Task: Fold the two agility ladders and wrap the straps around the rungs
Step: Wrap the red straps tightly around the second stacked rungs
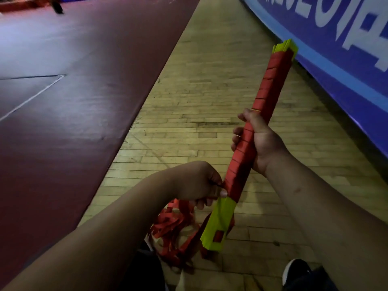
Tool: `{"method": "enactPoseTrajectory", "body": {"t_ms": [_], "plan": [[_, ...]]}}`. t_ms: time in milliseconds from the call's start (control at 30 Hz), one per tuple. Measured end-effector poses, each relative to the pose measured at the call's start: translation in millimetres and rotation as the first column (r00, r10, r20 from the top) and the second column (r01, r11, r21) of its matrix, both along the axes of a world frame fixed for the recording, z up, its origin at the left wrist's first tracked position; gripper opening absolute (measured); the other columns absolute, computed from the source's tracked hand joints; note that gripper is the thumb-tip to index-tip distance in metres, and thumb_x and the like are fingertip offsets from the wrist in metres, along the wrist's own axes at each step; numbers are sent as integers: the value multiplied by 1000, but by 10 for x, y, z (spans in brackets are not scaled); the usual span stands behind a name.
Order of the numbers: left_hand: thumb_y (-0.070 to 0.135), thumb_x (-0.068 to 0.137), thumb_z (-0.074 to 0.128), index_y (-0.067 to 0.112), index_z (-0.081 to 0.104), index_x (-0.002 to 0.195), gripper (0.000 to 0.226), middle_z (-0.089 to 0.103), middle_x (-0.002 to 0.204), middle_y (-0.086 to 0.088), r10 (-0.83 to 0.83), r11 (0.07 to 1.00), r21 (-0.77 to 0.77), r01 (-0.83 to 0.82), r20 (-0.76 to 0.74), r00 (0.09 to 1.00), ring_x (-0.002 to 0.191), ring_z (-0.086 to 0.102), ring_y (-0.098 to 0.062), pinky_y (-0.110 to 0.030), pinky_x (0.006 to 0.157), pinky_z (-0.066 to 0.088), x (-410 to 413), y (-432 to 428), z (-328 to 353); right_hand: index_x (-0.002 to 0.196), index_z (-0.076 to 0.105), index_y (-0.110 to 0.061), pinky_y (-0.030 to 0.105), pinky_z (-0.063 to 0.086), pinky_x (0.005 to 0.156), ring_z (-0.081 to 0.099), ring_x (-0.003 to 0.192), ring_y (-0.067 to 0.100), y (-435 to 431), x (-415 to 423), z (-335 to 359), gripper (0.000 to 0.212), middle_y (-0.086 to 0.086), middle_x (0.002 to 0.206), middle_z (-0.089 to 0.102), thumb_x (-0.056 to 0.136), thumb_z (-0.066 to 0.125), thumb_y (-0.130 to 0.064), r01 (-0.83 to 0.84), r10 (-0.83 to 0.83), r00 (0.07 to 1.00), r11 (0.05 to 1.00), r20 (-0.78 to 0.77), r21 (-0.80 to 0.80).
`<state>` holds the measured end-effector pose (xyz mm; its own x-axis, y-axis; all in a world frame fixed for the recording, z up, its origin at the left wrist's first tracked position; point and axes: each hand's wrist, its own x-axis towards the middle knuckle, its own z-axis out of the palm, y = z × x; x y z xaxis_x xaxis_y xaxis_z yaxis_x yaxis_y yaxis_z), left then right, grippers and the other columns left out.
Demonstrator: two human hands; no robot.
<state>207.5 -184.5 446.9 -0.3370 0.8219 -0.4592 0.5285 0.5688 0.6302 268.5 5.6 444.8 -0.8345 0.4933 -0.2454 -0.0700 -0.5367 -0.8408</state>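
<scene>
Our right hand (259, 141) clamps the stacked rungs (263, 114) mid-length | our left hand (201, 182) pinches the red strap (210, 199) at the lower winding edge | loose strap (174, 229) hangs above the floor (189, 122) | risk: if the pinch loosens, the winding may slacken.

Dim, soft, wide-angle edge warping

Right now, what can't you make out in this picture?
Head view:
Banner lettering: cut off by the top and right edges.
Loose red strap: partly hidden behind the left hand and forearm.
Rung bundle: middle covered by the right hand.
Far dark object: blurred.
</scene>
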Motion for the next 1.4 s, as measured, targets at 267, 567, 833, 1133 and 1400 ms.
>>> {"method": "enactPoseTrajectory", "body": {"t_ms": [267, 567, 833, 1133, 1400], "plan": [[30, 111, 60, 14, 75, 112, 21, 78, 90, -3, 84, 996, 5, -84, -47, 995, 66, 73, -7, -29, 68, 61, 69, 25, -71, 114, 70, -21, 37, 60, 67, 71, 67, 17, 76, -29, -73, 37, 3, 76, 73, 94, 81, -50, 107, -111, 991, 993, 81, 59], [58, 93, 79, 20, 77, 113, 43, 78, 96, 5, 173, 985, 41, -169, -108, 979, 90, 73, -11, -36, 82, 63, 151, 83, -109, 112, 68, -20, 41, 63, 74, 73, 71, 19, 96, -29, -58, 50, 4, 79, 74, 88, 83, -60, 118, -124, 990, 990, 73, 80], [48, 94, 82, 22, 79, 99, 26, 76, 89, 3, 128, 988, 79, -130, 27, 991, 81, 71, -14, -36, 77, 57, 45, 40, -105, 121, 67, -16, 39, 60, 71, 72, 74, 20, 87, 38, -20, 45, 5, 85, 73, 96, 78, -51, 46, -46, 999, 999, -21, -11], [14, 104, 62, 31, 77, 96, 24, 56, 79, 1, -230, 923, 383, 43, 457, 859, 64, 44, -19, -36, 61, 34, -14, -73, -35, 145, 59, -30, 26, 57, 70, 70, 78, 4, 15, 205, 133, 74, -11, 117, 73, 88, 53, -76, -423, 288, 838, 879, -463, -219], [32, 103, 74, 5, 76, 110, 28, 75, 90, -14, -132, 983, 154, 96, 246, 960, 75, 70, -20, -44, 73, 59, -36, -39, -1, 132, 68, -28, 27, 51, 59, 61, 65, 7, -26, 177, 69, 50, -8, 90, 68, 100, 56, -64, -247, 198, 932, 960, -303, -135]]}}
